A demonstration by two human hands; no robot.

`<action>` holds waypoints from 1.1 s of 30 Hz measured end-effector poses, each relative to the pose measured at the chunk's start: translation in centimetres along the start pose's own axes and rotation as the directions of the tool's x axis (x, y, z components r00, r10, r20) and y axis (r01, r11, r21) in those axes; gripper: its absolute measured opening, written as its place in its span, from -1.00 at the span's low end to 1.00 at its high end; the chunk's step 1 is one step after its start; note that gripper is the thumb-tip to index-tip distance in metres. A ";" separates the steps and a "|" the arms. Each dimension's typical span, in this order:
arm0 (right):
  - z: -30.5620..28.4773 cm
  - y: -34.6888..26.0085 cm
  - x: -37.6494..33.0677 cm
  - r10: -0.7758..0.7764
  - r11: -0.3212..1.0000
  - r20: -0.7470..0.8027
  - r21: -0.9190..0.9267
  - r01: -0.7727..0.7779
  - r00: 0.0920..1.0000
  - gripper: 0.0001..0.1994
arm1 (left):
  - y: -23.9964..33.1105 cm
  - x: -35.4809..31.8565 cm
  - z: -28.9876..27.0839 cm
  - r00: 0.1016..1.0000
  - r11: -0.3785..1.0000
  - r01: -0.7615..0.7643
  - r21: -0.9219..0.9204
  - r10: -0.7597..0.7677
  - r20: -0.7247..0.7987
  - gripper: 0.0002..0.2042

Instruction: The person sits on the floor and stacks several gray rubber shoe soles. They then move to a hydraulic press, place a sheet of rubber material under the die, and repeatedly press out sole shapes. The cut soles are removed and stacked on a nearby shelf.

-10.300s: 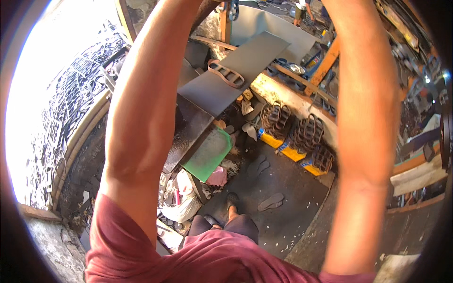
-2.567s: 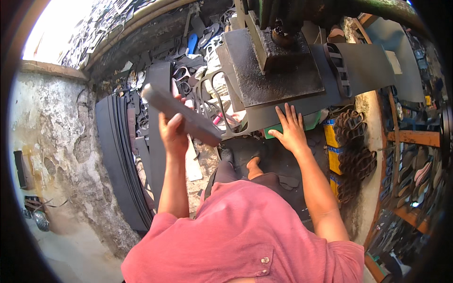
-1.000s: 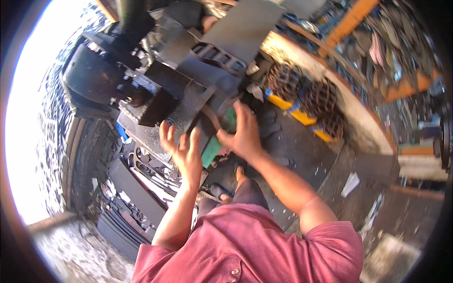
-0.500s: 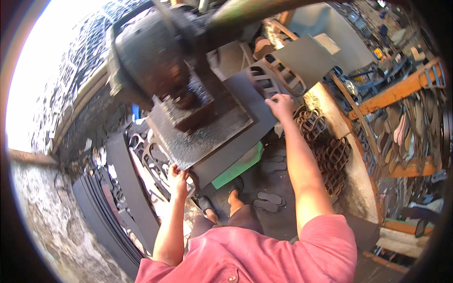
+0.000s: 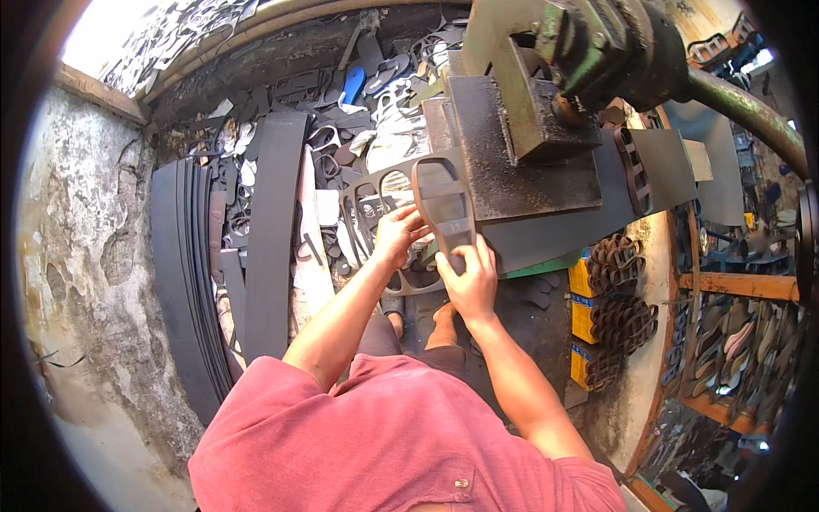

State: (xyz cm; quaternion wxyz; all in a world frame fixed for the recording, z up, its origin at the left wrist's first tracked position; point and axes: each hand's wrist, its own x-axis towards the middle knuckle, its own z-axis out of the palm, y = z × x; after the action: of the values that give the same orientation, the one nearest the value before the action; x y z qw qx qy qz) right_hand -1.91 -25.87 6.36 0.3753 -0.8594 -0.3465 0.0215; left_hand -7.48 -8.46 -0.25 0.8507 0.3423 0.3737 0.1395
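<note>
A sole-shaped cutting die (image 5: 416,183), a brown-edged frame with crossbars, stands out in front of me beside the press. My right hand (image 5: 471,280) grips its lower, narrower end, thumb on the near side. At its left rim my left hand (image 5: 399,239) has its fingers closed, pinching the edge. Behind the die, to the left, lies a dark sheet with sole-shaped holes (image 5: 350,205). A larger dark sheet (image 5: 542,243) runs under the press block (image 5: 559,141) to the right.
A second cutting die (image 5: 633,171) rests on the sheet at right. Long dark strips (image 5: 277,230) and scraps lie left. Stacked strap-like pieces (image 5: 614,311) stand beside yellow boxes (image 5: 583,322) at right. A rough wall (image 5: 102,282) borders the left side.
My right hand has brought one cutting die from the far right sheet to the press's left side. My left hand has left the sheet corner for the die. The view has swung left.
</note>
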 end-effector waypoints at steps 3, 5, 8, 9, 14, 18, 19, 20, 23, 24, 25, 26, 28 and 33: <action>3.5 1.5 0.5 -0.131 0.967 -0.046 -0.228 0.117 0.990 -0.64 | -0.5 0.1 -0.6 0.999 0.998 -0.031 -0.046 0.030 -0.037 -0.66; 4.1 1.8 0.6 -0.123 0.958 -0.028 -0.263 0.112 0.992 -0.63 | -0.8 0.3 -0.3 0.996 0.999 -0.034 -0.041 0.031 -0.080 -0.67; 4.2 1.6 0.3 -0.090 0.958 -0.007 -0.273 0.084 0.996 -0.55 | -1.7 0.3 -0.2 0.990 0.994 -0.093 -0.064 0.086 -0.114 -0.67; 4.0 1.5 0.1 -0.062 0.964 -0.004 -0.260 0.059 0.998 -0.51 | -1.6 0.0 -0.1 0.992 0.995 -0.083 -0.052 0.078 -0.099 -0.63; 0.3 2.0 -2.2 -0.007 0.992 0.082 -0.121 0.017 0.997 -0.02 | -2.0 -1.5 0.0 0.969 0.970 -0.244 -0.008 0.243 -0.049 -0.45; -0.1 6.1 -4.2 -0.064 0.973 0.115 -0.214 0.088 0.991 -0.15 | -0.9 -2.2 0.7 0.974 0.974 -0.225 -0.040 0.226 0.028 -0.47; -0.1 6.1 -4.2 -0.062 0.974 0.116 -0.212 0.086 0.991 -0.17 | -0.9 -2.1 0.7 0.976 0.976 -0.217 -0.016 0.217 0.014 -0.48; -0.2 6.0 -4.3 -0.060 0.974 0.118 -0.210 0.084 0.991 -0.18 | -1.0 -2.2 0.8 0.978 0.978 -0.208 0.008 0.208 -0.001 -0.49; -0.3 6.0 -4.4 -0.056 0.974 0.124 -0.210 0.082 0.991 -0.18 | -1.2 -2.0 0.8 0.973 0.973 -0.230 -0.032 0.230 0.015 -0.49; -0.3 6.0 -4.4 -0.055 0.974 0.125 -0.210 0.081 0.991 -0.18 | -1.4 -1.9 0.8 0.967 0.967 -0.254 -0.035 0.255 0.012 -0.49; -0.3 6.0 -4.4 -0.050 0.979 0.132 -0.192 0.075 0.990 -0.19 | -1.5 -1.7 0.9 0.960 0.960 -0.278 -0.037 0.278 0.009 -0.49; -0.4 6.0 -4.4 -0.043 0.982 0.138 -0.174 0.067 0.989 -0.19 | -1.7 -1.6 1.0 0.954 0.953 -0.301 -0.038 0.301 0.008 -0.49; -1.0 6.9 -4.1 -0.007 0.978 0.124 -0.206 0.033 0.992 -0.20 | -1.4 -1.7 1.8 0.970 0.968 -0.242 -0.072 0.242 -0.007 -0.49; -5.0 11.0 -1.7 0.169 0.909 0.082 -0.399 -0.123 0.982 -0.24 | -1.6 0.5 5.6 0.974 0.976 -0.220 -0.009 0.219 -0.065 -0.52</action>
State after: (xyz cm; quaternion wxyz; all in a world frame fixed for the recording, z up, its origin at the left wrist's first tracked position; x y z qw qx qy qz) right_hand 4.70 -35.34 2.31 0.1722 -0.9379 -0.2996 0.0291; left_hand -3.11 -12.04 1.13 0.8206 0.3698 0.3594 0.2463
